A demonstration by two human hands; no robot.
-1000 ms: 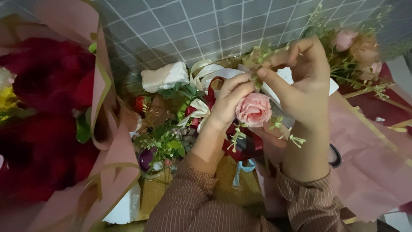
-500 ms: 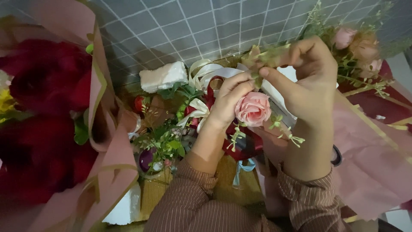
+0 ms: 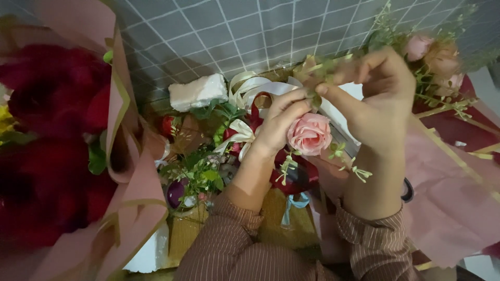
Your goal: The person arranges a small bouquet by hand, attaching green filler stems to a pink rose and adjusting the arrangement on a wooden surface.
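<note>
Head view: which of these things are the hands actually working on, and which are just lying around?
In hand:
- pink rose, at the left hand
- green sprig, pinched by the right hand

Lying about:
- red bouquet in pink wrap
- cream ribbon
- white foam block
- pink paper

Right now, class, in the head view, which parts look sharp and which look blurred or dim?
Head view: the pink rose and the left hand holding it are fairly sharp; the right hand is slightly soft; the big red bouquet at the left edge is blurred and dark; the grey tiled wall is evenly lit, without glare.
</note>
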